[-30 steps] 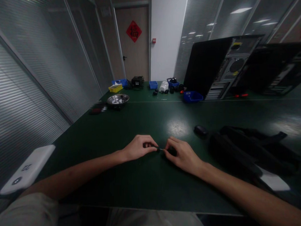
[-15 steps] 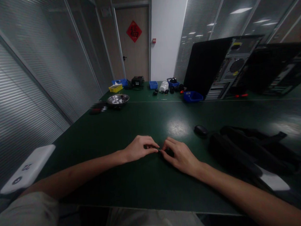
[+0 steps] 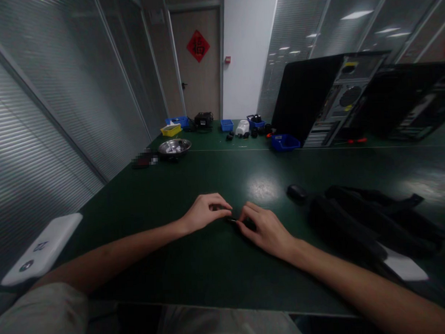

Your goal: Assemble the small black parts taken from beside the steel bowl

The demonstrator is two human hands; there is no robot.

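My right hand [image 3: 263,229] rests low over the green table [image 3: 197,280], thumb and forefinger pinched on a small thin object [image 3: 232,220] that points to the left. It is too small to name. Just left of it is my left hand [image 3: 205,211], its thumb and fingertips slightly apart near the object's free end. A narrow gap shows between the left fingertips and the object, and nothing is visible between those fingers.
A black mouse [image 3: 297,193] and a black bag [image 3: 370,220] lie at the right. Farther back stand a metal bowl [image 3: 174,147], a blue tray [image 3: 285,143] and a computer tower [image 3: 315,100]. A white device [image 3: 43,249] is at the left edge.
My left hand has moved slightly up and left, and its fingers have come off the small object. My right hand has hardly moved and still pinches it.
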